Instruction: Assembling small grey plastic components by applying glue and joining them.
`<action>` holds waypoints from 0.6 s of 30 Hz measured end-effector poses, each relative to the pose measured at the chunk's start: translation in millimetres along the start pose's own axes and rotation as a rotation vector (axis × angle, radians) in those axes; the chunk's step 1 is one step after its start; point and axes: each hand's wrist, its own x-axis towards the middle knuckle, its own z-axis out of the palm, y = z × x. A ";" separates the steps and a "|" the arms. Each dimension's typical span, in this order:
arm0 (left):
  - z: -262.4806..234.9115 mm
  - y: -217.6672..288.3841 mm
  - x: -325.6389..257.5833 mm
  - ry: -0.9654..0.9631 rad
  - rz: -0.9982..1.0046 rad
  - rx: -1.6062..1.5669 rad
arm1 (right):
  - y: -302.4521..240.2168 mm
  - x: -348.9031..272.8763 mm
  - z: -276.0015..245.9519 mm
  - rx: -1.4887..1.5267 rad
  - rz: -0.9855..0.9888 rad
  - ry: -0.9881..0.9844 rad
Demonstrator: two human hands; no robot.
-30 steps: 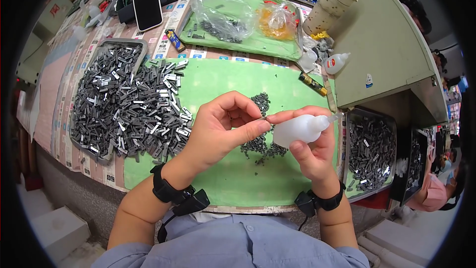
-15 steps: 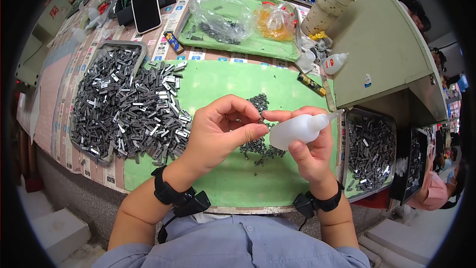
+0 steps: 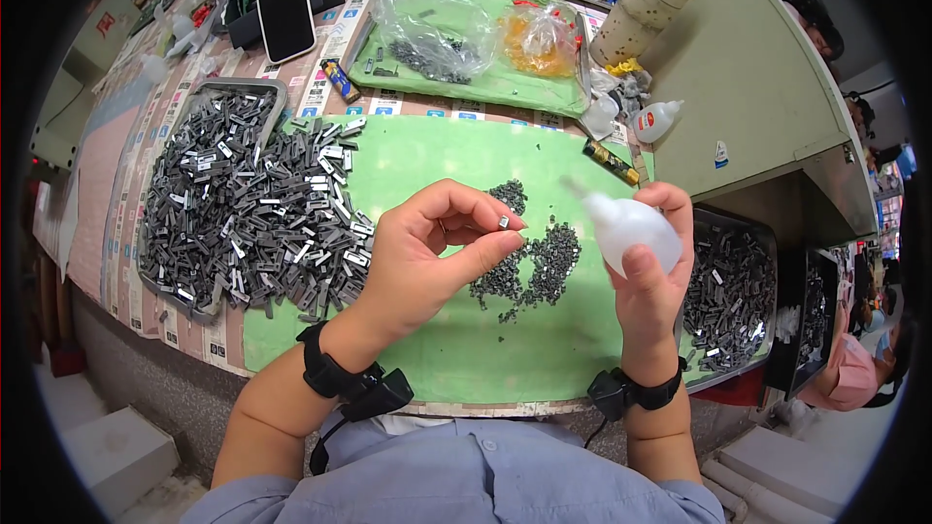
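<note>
left fingers [image 3: 493, 250]: pinched tight, tiny grey bit [image 3: 504, 221] in the tips | right fingers [image 3: 642, 270]: curled round white bottle [image 3: 621, 225], long side tipped, spout [image 3: 577, 188] toward 10 o'clock | bit: 8 o'clock from spout, not touching | bit pile [image 3: 554, 267]: 5 o'clock from left fingertips, on green sheet [image 3: 437, 155]

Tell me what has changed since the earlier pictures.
The right hand has moved rightward, away from the left hand, swinging the white plastic squeeze bottle so its nozzle points up and left instead of right; more of the heap of tiny dark grey parts shows. The left hand stayed about where it was, pinching a small silvery-grey piece.
</note>
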 end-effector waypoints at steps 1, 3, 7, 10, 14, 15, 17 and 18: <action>0.5 0.1 -0.2 0.008 0.010 0.014 | -1.8 1.5 7.1 -0.059 -0.065 0.051; -0.1 0.1 -0.4 0.006 0.015 0.026 | -2.2 0.4 3.4 -0.086 -0.099 0.026; -0.5 -0.2 -0.2 0.007 0.018 0.040 | -3.0 -1.4 3.8 -0.098 -0.132 -0.012; -0.3 -1.1 0.4 0.003 0.028 0.040 | -3.3 -1.7 2.7 -0.120 -0.131 -0.009; -0.1 -1.3 0.4 0.001 0.038 0.050 | -3.1 -1.0 3.4 -0.128 -0.154 -0.008; -0.1 -1.1 0.4 0.000 0.039 0.045 | -2.6 -1.1 2.8 -0.134 -0.161 -0.011; -0.8 -1.0 0.2 0.002 0.041 0.042 | -1.8 -0.9 2.9 -0.138 -0.168 -0.015; -1.3 -1.2 0.1 0.002 0.048 0.050 | -1.8 -0.9 3.1 -0.160 -0.168 -0.018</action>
